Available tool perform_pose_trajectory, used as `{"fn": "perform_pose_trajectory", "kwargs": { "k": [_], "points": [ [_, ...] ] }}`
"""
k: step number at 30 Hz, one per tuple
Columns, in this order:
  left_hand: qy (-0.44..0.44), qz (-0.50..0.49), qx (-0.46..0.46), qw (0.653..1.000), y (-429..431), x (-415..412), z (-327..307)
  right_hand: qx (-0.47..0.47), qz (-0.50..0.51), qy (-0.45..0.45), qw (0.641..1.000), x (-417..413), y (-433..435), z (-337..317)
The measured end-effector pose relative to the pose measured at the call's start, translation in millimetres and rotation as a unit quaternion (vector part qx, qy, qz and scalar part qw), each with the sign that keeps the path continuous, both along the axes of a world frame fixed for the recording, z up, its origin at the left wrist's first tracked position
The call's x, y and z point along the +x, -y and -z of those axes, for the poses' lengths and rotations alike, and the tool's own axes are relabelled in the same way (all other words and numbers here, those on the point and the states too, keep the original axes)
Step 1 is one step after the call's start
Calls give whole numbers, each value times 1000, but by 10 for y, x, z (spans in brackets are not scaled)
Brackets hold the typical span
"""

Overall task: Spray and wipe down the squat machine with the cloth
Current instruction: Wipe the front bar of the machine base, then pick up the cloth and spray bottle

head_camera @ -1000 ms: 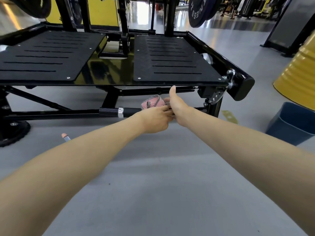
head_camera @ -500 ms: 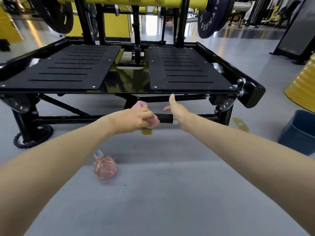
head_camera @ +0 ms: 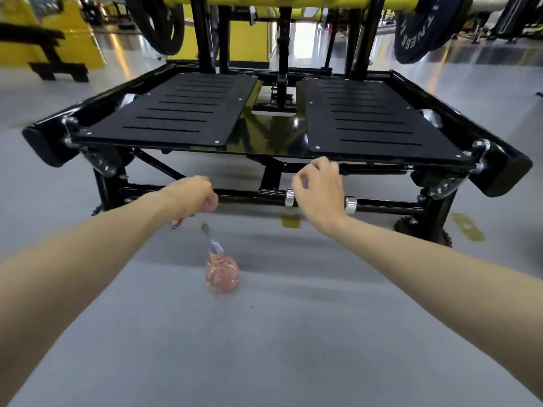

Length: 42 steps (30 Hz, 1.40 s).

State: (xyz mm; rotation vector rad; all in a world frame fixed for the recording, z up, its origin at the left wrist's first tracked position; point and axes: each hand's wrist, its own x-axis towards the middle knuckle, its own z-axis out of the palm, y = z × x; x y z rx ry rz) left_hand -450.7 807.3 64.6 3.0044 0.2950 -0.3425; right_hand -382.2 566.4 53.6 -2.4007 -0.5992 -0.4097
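Black steel squat machine (head_camera: 188, 118) fills the view ahead. My right hand (head_camera: 318, 198) hangs before its lower bar (head_camera: 382, 204), fingers loosely curled, holding nothing. My left hand (head_camera: 191, 198) is fisted. The spray bottle (head_camera: 221, 273) stands on the floor (head_camera: 293, 348) between my arms. A pink scrap of cloth (head_camera: 175, 225) pokes out under my left fist.

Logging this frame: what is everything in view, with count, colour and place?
squat machine: one, black frame, across the middle
foot plates: two, black, side by side on the machine
crossbar: one, black with silver collars, low in front
weight plates: two, dark, top left and top right
spray bottle: one, pink, standing on the grey floor
cloth: one, pink, mostly hidden in the left hand
left hand: one, grips the cloth, by the crossbar
right hand: one, empty, fingers loosely curled, before the crossbar
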Motion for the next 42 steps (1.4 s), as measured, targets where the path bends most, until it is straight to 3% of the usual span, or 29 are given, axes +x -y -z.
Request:
{"fn": "perform_pose_trajectory", "kwargs": {
  "k": [2, 5, 8, 11, 15, 22, 27, 33, 38, 42],
  "points": [
    [8, -37, -62, 997, -162, -117, 74, 3, -92, 19, 996, -168, -188, 56],
    [27, -101, -126, 986, -323, -237, 279, -9, -178, -49, 983, -395, -527, 237],
    [43, -183, -163, 968, -371, -282, 423, -80, -180, -194, 961, -446, -898, 513],
    [35, -215, -147, 965, -427, -282, 530, -132, -159, -347, 915, -390, -1128, 784],
    [-16, -245, -231, 941, -503, -255, 825, -142, -177, -397, 889, -352, -1346, 1154],
    [-41, -239, -277, 930, -223, -81, 959, 12, -99, -444, 891, -406, -1364, 1205],
    [-115, -273, -310, 903, 203, -195, 420, 50, 10, -530, 846, -812, -895, 961],
    [-152, -237, -308, 909, 768, -276, -399, 64, 116, -623, 771, -1033, -110, 190],
    [-175, -151, -299, 926, 1518, -119, -1172, 197, 198, -691, 666, -1119, 834, -668],
    [-174, -109, -312, 928, 2285, 141, -1810, 224, 262, -674, 653, -1008, 1679, -1344]
  ]
}}
